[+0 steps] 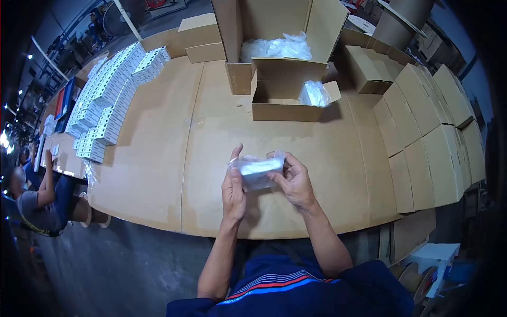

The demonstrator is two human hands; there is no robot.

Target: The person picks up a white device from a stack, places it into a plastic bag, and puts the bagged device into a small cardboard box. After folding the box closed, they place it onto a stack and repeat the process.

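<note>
Between my two hands, above the cardboard-covered table (153, 158), is a small white box in a clear plastic bag (256, 171). My left hand (234, 185) grips its left end, thumb side up. The fingers of my right hand (293, 179) pinch the right end, where the loose plastic gathers. Beyond my hands stands an open carton (285, 112) with one plastic-wrapped packet (315, 94) at its right end. Behind that, a taller open box (227, 31) holds a heap of clear plastic bags (277, 47).
Stacks of small white boxes (108, 95) line the table's left side. Closed brown cartons (428, 142) are stacked along the right edge, with another carton (372, 66) behind them. A seated person (39, 201) is at the far left. A white stool (433, 259) stands at lower right.
</note>
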